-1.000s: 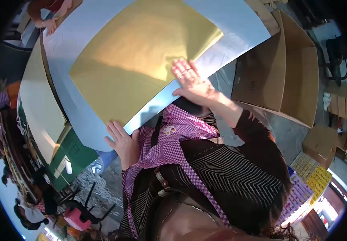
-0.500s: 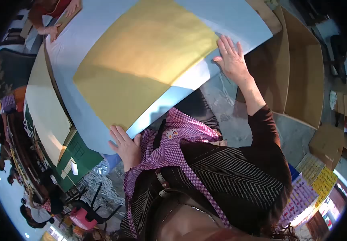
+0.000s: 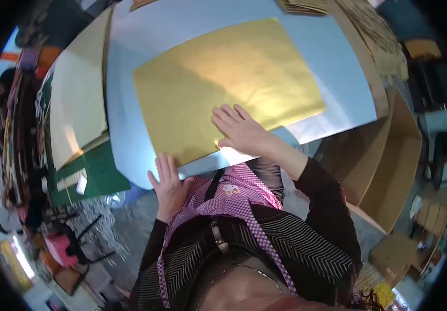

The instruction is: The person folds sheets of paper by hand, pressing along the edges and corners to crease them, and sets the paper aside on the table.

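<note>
A large yellow-gold sheet (image 3: pixel 228 72) lies flat on the pale blue-white table top (image 3: pixel 337 88). My left hand (image 3: pixel 169 184) rests at the sheet's near left corner, fingers stretched out over the edge. Further right, my right hand (image 3: pixel 241 129) lies on the sheet near the middle of its near edge, fingers extended and palm down. Neither hand grips anything. The sheet's far and side edges show fully; parts of the near edge are under my hands.
Left of the table, a cream sheet or board (image 3: pixel 81 88) lies over a green surface (image 3: pixel 91 179). An open cardboard box (image 3: pixel 389 160) stands at the right. Stacked brown paper pieces (image 3: pixel 306 6) lie at the far edge. A pink stool (image 3: pixel 60 249) is on the floor at left.
My right hand has moved left from the sheet's right corner to the middle of its near edge. My left hand stays at the left corner. The view has turned; the other person's hands are gone.
</note>
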{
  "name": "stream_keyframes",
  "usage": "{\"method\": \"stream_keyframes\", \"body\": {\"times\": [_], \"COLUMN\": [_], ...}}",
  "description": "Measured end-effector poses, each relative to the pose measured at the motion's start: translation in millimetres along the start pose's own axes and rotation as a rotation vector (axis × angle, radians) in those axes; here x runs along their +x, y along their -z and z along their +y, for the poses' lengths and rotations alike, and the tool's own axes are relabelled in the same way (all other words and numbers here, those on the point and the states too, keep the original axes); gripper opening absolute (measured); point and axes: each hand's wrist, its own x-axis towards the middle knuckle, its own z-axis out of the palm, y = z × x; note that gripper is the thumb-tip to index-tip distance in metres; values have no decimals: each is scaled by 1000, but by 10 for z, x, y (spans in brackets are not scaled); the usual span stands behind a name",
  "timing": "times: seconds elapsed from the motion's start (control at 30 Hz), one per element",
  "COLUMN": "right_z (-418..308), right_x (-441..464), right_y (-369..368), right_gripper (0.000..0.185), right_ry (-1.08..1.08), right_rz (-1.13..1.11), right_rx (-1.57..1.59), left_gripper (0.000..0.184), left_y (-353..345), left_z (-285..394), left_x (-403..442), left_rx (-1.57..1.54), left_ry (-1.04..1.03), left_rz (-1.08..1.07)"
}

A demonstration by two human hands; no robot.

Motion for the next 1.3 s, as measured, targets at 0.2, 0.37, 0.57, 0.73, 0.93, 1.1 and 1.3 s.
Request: {"method": "stream_keyframes", "body": {"times": [0.2,0.37,0.57,0.73,0.93,1.1,1.3], "right_z": [213,1531,2091,1134,327,389,889], "right_x": [670,869,1275,1965,2577,2768,2963], "right_y": [247,252,510,328,-215,-77,284], "right_gripper": [64,64,65,67,57,30,20], "right_ry": [6,-200,-527,-358,-152,53,-103], "right_rz": [23,313,230,-18,216,436,360], "right_rx": [-65,-394,-298,-556,-176,113,-26], "left_gripper": [91,90,84,82,67,37,25], "left_y": [-72,-138,-129,-120,182,-139,193], "left_z": [-97,-151,-168,-172,-300,-766,-1199], "left_x": [-40,-60,-71,-66,52,750,1910], "left_rx": [-94,-159,-187,-200,-394,-899,-1243], "left_ry": [14,-37,-66,-48,-22,-59,204], "left_rz": [-19,55,134,160,121,653,305]}}
